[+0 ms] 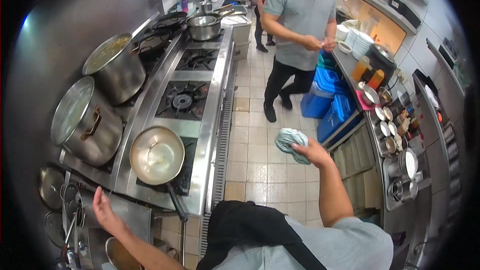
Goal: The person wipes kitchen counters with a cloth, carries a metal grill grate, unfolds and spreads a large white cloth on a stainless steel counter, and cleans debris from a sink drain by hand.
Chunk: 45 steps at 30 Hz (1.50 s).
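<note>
My right hand (314, 152) grips a bunched pale green cloth (290, 142) over the tiled aisle. On the left, my left hand (106, 214) reaches out with its fingers extended and holds nothing. It is near the ladle rack area at the stove's front corner, apart from the wok-like pan (156, 154). That pan sits on the nearest burner, its dark handle (177, 202) pointing toward me. A little pale residue shows in its bottom.
Two large stockpots (86, 122) stand left of the burners. Further along is a saucepan (204, 29). A person in a grey shirt (300, 20) stands in the aisle beside blue bins (327, 90); another person in red is behind. The right counter holds bowls, bottles and metal containers (387, 145).
</note>
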Tool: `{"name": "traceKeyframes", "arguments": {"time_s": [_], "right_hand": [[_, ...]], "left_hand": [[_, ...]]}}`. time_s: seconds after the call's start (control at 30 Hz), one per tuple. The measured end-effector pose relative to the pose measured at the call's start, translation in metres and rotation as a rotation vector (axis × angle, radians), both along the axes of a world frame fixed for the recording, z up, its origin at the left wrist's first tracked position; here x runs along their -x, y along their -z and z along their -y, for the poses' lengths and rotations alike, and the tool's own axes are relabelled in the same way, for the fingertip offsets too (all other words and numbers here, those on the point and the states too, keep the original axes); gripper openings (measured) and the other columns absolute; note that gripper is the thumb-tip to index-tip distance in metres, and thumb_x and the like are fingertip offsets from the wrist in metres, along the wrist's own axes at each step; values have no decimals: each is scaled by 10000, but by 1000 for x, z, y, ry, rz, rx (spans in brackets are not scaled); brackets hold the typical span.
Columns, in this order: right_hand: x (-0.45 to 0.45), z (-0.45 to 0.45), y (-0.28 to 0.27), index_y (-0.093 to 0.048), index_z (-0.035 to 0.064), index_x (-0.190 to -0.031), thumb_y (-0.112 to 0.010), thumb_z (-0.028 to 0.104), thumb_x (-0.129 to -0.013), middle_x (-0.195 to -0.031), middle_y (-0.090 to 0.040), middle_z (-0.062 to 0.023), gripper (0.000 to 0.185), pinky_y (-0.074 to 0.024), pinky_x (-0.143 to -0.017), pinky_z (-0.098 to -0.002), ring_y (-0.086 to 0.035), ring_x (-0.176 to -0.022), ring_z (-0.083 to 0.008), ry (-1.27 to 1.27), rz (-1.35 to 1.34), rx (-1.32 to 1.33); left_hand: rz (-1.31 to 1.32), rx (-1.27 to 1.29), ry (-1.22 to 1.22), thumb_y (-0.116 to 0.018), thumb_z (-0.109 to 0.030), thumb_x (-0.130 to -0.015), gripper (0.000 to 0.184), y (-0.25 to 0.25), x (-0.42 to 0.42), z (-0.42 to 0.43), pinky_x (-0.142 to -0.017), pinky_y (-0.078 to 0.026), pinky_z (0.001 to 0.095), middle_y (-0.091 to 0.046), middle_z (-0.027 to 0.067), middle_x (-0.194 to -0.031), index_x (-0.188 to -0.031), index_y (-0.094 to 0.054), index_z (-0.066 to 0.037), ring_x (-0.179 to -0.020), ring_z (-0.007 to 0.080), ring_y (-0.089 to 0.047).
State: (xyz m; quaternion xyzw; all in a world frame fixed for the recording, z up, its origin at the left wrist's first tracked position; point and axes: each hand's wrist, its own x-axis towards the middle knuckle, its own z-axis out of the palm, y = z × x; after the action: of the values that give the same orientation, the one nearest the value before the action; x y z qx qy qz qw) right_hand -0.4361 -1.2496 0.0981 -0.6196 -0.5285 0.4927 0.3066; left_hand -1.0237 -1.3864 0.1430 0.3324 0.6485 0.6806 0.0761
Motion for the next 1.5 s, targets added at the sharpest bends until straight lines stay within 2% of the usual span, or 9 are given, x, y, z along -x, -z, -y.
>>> {"name": "traceKeyframes", "arguments": {"time_s": [0.07,0.17,0.33,0.73,0.83,0.93,1.13,1.27,1.5], "right_hand": [[-24,-10,21,-606,2,-1160,-632,193,-898,-1009,-655,-41,326,-494,-791,-314,-616,-876,-149,161,-519,78],[-53,-42,92,-635,38,-1130,-689,220,-827,-991,-691,-145,358,-492,-836,-351,-654,-933,-247,220,351,-25],[-41,-100,118,-656,69,-1078,-719,266,-785,-1025,-674,-197,358,-488,-862,-417,-633,-980,-364,70,708,38],[-1,-287,2,-626,33,-1010,-725,147,-741,-941,-665,-210,309,-490,-794,-431,-631,-909,-389,-57,391,-209],[-15,-310,-21,-612,16,-962,-730,93,-724,-862,-660,-172,276,-487,-753,-364,-645,-824,-286,-13,204,-284],[-45,-336,-25,-607,13,-956,-764,91,-700,-864,-657,-130,310,-479,-757,-342,-628,-829,-234,43,102,-218],[-138,-411,-2,-581,18,-972,-825,154,-711,-894,-629,-26,383,-457,-742,-268,-563,-842,-112,14,-94,-86],[-173,-477,-13,-580,30,-994,-843,253,-685,-893,-636,-50,463,-461,-728,-305,-578,-836,-153,-120,-20,-92],[-226,-589,48,-617,61,-1039,-676,202,-770,-904,-654,-173,310,-477,-763,-427,-627,-884,-331,-273,376,-14]], "left_hand": [[-57,-20,120,-532,-124,-951,283,-2,-37,-46,-1013,-374,305,-597,92,-1233,-1201,-583,-1,-1140,158,-531],[9,-11,270,-539,-50,-925,242,7,-81,-97,-1043,-362,340,-588,134,-1247,-1151,-592,19,-1166,209,-535],[128,54,399,-531,-30,-915,241,25,-140,-172,-1040,-370,344,-590,128,-1241,-1144,-588,17,-1172,216,-534],[80,295,1208,-727,-99,-785,479,93,-344,-445,-1013,-398,367,-587,110,-1255,-1230,-562,-34,-1206,201,-516],[-322,305,1360,-748,-100,-764,470,114,-385,-512,-962,-430,328,-609,112,-1207,-1190,-568,-18,-1135,202,-561],[-188,488,1545,-753,-95,-758,415,98,-420,-559,-892,-468,302,-643,99,-1118,-1125,-581,-10,-1026,185,-604],[49,475,1672,-791,20,-694,394,78,-467,-640,-795,-500,278,-649,97,-1031,-979,-520,-16,-917,132,-609],[296,477,1649,-797,10,-670,408,55,-482,-691,-793,-506,286,-634,99,-1008,-972,-525,-27,-913,148,-606],[682,-89,1368,-688,-62,-767,317,28,-496,-790,-797,-497,336,-599,100,-933,-973,-446,-49,-860,192,-597]]}}
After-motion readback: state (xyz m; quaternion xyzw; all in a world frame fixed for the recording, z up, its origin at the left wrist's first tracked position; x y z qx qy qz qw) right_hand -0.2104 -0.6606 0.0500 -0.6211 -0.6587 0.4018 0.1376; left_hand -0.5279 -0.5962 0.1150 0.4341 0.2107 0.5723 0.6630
